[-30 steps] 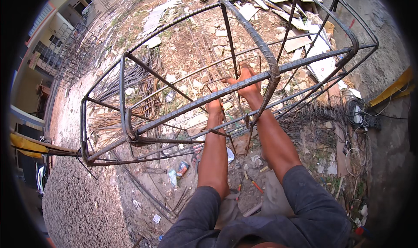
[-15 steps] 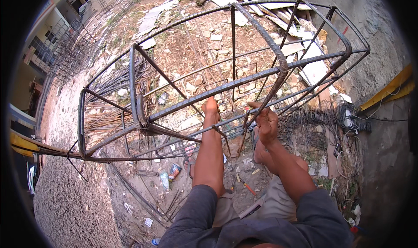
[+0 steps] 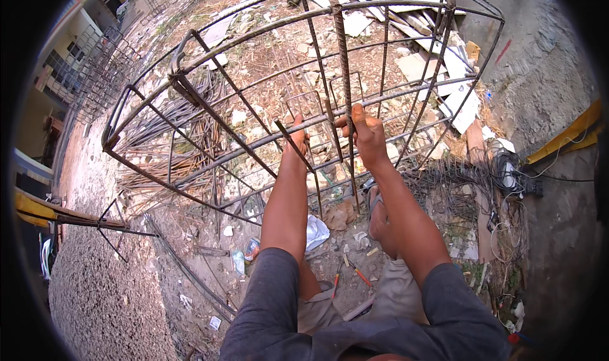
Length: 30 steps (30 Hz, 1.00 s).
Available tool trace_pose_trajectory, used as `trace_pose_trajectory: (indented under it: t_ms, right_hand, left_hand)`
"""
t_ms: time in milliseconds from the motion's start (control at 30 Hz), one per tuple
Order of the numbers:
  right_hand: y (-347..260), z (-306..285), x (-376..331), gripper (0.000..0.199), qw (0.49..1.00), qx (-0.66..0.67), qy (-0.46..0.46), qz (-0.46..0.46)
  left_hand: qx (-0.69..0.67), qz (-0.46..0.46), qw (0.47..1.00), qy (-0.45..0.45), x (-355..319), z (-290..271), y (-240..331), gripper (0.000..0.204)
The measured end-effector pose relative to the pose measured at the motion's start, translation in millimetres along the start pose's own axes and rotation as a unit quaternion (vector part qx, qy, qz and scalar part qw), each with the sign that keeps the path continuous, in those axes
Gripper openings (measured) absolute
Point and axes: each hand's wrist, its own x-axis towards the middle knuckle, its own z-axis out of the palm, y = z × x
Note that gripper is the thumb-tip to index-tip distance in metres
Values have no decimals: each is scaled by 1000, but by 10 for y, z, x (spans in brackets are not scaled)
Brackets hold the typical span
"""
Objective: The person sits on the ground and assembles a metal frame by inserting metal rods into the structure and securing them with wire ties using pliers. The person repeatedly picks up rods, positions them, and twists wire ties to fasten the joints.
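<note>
A long cage of ribbed steel rebar (image 3: 266, 146) fills the space in front of me, tilted, with rectangular stirrups tied along its bars. My right hand (image 3: 368, 134) is closed round a bar near the cage's middle, thumb uppermost. To its left, my left hand (image 3: 296, 139) is closed on the cage too, its fingers partly hidden behind the steel. Several bar ends point down between and beside my forearms. On the ground between my feet lie pincers with red handles (image 3: 361, 276).
At left, a yellow support (image 3: 35, 210) carries steel bars; another yellow piece (image 3: 564, 136) juts from the right. Loose rods (image 3: 168, 158) lie beyond the cage on the left. Broken white boards (image 3: 460, 104) lie at far right, above tangled wire and cables (image 3: 507, 177). A white plastic bag (image 3: 316, 232) lies below the cage.
The rebar cage has rolled and shifted, its upper long bar moving away from me. My right hand has moved up and left with it; my left hand has moved slightly left and up.
</note>
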Motion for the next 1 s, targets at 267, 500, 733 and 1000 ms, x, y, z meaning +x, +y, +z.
trace_pose_trajectory:
  t_ms: [267, 500, 733, 1000]
  right_hand:
    - [-63, 178, 606, 64, 997, 2, 27, 66]
    - [416, 170, 846, 35, 993, 35, 30, -104]
    - [559, 114, 936, 37, 995, 50, -30, -85]
    - [559, 78, 915, 37, 988, 117, -79, -66]
  left_hand:
    - [107, -62, 991, 50, 554, -6, 221, 60]
    - [260, -12, 965, -27, 731, 41, 442, 66]
    - [496, -2, 868, -37, 666, 108, 596, 58]
    - [482, 257, 838, 18, 182, -305, 614, 45]
